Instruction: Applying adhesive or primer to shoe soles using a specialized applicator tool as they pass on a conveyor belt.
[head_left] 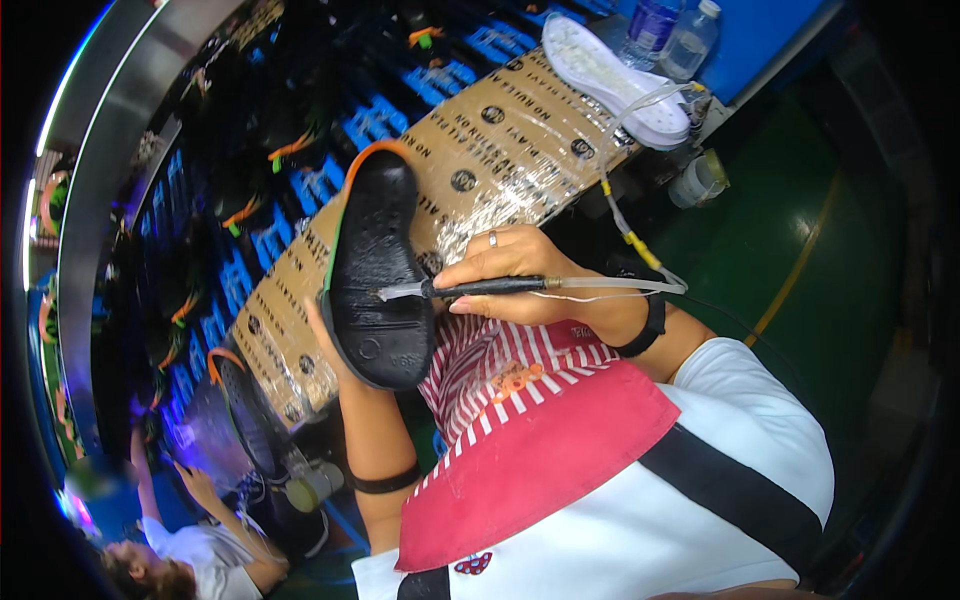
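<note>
My left hand (330,335) holds a shoe sole-up from underneath; only its fingers show at the shoe's left edge. The shoe's black outsole (375,270) has an orange and green rim. My right hand (515,275), a ring on one finger, grips a black pen-like applicator tool (480,288) with a clear tube running off to the right. The tool's brush tip (392,293) touches the middle of the outsole.
A cardboard-covered bench edge (500,150) wrapped in clear film runs diagonally behind the shoe. A white sole (610,75) and two plastic bottles (670,35) lie at the top right. A conveyor with dark shoes (230,180) runs left. Another person (200,550) works at lower left.
</note>
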